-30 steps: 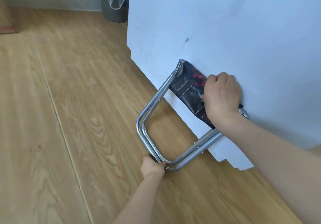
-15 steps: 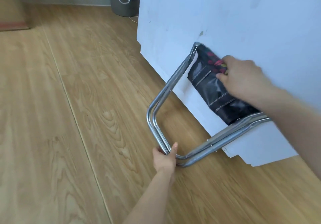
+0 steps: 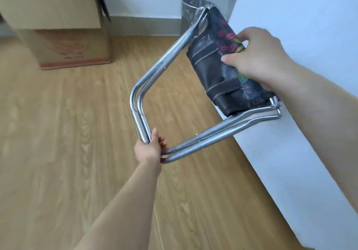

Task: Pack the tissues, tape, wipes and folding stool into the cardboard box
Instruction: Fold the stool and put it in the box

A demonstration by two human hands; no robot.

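Observation:
The folding stool (image 3: 164,63), folded flat, has silver metal tubes and a black fabric seat with red prints. It hangs in the air above the wooden floor. My left hand (image 3: 150,149) grips the bent lower corner of the tube frame. My right hand (image 3: 257,55) grips the rolled fabric seat at the upper right. The open cardboard box (image 3: 64,24) stands on the floor at the upper left, its flaps up; some items show just inside its top edge, too cut off to name.
A white wall panel (image 3: 310,36) fills the right side, close behind the stool. A grey bin (image 3: 190,15) with a clear plastic liner stands in the corner behind the stool. Wooden floor (image 3: 67,133) stretches between me and the box.
Both hands have lifted the stool off the floor and away from the white wall. My view has swung up and left, bringing the cardboard box into sight.

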